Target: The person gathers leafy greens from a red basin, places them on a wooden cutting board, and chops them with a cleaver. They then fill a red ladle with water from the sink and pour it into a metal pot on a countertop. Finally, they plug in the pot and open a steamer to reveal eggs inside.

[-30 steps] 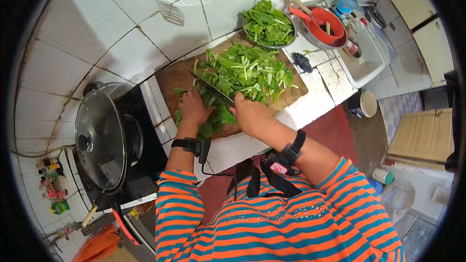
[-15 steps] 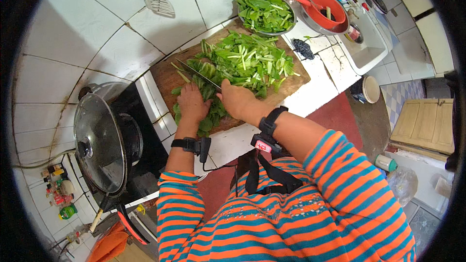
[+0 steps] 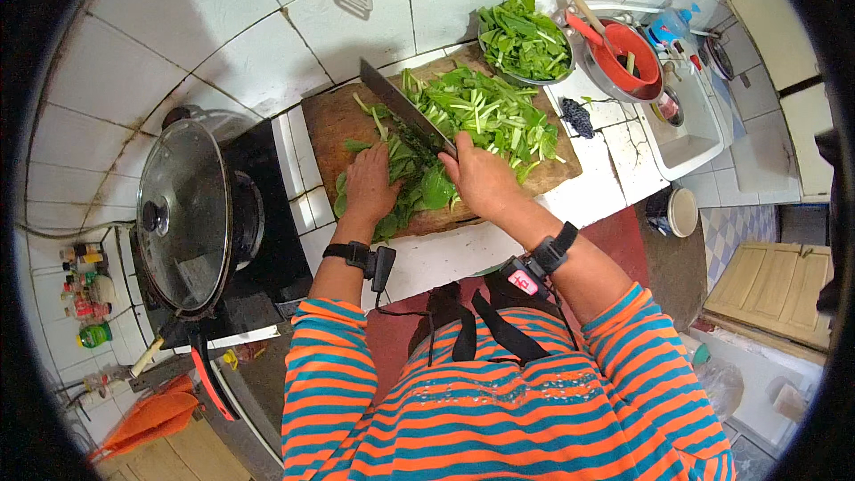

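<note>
My right hand [image 3: 484, 178] grips the handle of a broad-bladed kitchen knife [image 3: 403, 107]. Its dark blade slants up to the far left, with the flat side showing. Beside it, my left hand [image 3: 369, 183] presses down on uncut leafy greens [image 3: 408, 180], its fingers curled over them near the blade. These greens lie at the near side of a worn wooden cutting board [image 3: 328, 125]. Chopped greens [image 3: 490, 111] with pale stems are heaped on the board's far right part. Behind that heap, a metal bowl [image 3: 534, 80] is piled with more cut leaves.
On the left, a lidded pan [image 3: 185, 214] rests on a black stove [image 3: 267, 160], its red-and-black handle pointing toward me. A red plastic strainer [image 3: 614, 62] sits in a metal basin near the white sink [image 3: 699, 138]. A dark mesh scrubber [image 3: 577, 118] lies right of the board.
The knife has risen from the greens and turned, so more of its blade shows. My right hand has moved right, away from the left hand, which stays on the greens. The whole view has shifted slightly.
</note>
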`<action>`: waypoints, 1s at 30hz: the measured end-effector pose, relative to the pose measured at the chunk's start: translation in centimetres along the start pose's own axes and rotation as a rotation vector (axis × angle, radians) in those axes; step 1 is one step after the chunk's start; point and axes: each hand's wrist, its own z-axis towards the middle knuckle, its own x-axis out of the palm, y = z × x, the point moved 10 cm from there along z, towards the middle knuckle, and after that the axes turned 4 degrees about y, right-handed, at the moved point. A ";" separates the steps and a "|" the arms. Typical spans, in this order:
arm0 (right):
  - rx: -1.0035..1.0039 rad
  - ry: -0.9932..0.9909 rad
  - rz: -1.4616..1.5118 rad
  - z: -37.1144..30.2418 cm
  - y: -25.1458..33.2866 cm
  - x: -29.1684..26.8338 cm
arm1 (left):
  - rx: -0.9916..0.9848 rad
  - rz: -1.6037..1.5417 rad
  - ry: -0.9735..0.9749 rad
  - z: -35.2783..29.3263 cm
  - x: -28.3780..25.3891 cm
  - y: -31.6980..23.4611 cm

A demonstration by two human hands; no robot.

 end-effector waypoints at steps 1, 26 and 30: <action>-0.047 0.022 -0.042 0.2 0.9 -0.5 | -0.023 0.001 0.030 0.0 0.4 0.1; 0.038 0.232 -0.066 -8.5 -1.8 -1.2 | -0.129 -0.095 -0.009 -4.8 -2.0 -0.5; 0.160 0.226 -0.045 -7.7 -4.2 4.1 | -0.130 -0.050 0.012 -6.1 -0.1 -1.1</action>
